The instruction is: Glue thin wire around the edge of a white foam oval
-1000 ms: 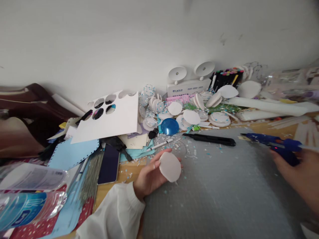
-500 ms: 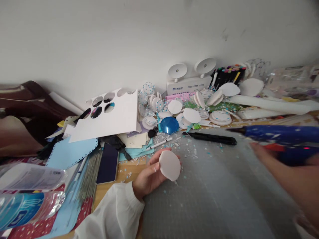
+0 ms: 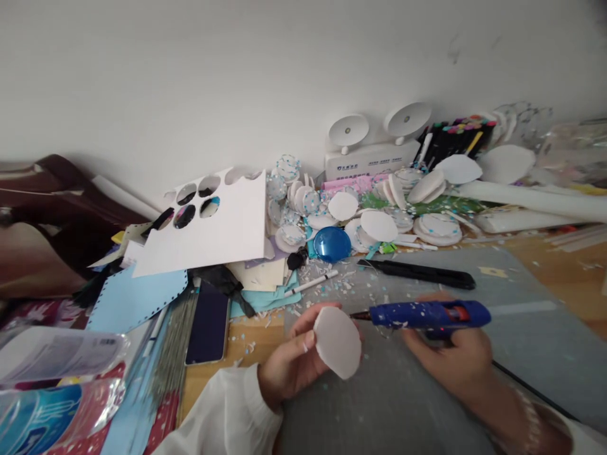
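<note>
Pinching a plain white disc [image 3: 337, 343] over the gray mat [image 3: 389, 404], the left hand [image 3: 291, 363] shows its face undotted as the right hand [image 3: 458, 360] grips a blue glue gun [image 3: 408, 314], nozzle [image 3: 363, 315] near the edge, contact unclear, while dotted discs [image 3: 311, 200], apparently done, sit behind.
</note>
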A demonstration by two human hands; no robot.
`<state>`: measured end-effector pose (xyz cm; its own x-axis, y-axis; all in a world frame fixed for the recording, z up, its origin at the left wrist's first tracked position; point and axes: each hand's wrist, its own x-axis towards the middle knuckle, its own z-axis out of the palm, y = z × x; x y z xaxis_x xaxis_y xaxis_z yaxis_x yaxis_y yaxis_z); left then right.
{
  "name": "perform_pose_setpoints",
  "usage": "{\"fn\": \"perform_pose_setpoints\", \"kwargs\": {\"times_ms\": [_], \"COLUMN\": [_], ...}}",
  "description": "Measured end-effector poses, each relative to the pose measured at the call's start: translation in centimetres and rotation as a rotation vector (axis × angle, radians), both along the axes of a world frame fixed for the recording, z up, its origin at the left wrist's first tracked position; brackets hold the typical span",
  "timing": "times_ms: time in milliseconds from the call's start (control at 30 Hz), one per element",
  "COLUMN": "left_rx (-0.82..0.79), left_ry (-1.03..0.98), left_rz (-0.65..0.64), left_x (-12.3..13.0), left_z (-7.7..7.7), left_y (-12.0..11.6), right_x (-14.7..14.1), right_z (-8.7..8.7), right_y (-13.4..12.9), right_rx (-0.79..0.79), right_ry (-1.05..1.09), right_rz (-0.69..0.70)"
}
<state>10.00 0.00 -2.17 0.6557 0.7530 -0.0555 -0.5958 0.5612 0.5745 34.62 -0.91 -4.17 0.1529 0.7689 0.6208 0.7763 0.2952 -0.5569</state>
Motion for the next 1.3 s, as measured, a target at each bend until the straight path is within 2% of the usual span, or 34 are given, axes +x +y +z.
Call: {"fn": "perform_pose_setpoints", "kwargs": {"times_ms": [133,400,600,767,1000,1300], "left_rx": [-0.050,-0.109,-0.123,-0.115,-0.065,-0.060], "left_ry": [-0.022,-0.007,0.011,0.046,0.107,0.111], "left_rz": [0.005,-0.015,-0.007,-0.004,-0.018,-0.018], "left_x": [-0.1,-0.2,-0.2,-0.5,-0.7,-0.3], "left_z": [0.0,0.0,0.4,0.1,-0.4,0.2], "left_y": [0.1,0.4,0.5,0.6,0.7,1.1], "right_x": [0.1,-0.1,-0.1,-0.3,-0.8,-0.2], "right_z": [0.0,0.7,0.2,0.2,1.1,0.4], "right_y": [0.3,0.4,0.4,0.2,0.2,0.2], "right_rx": [0.092,0.010,-0.058,-0.108,-0.099,-0.115], "right_ry": [-0.167,-0.126,-0.123,-0.131,-0.122,-0.101], "right_rz": [0.072,0.094,0.056,0.032,0.044,0.001]}}
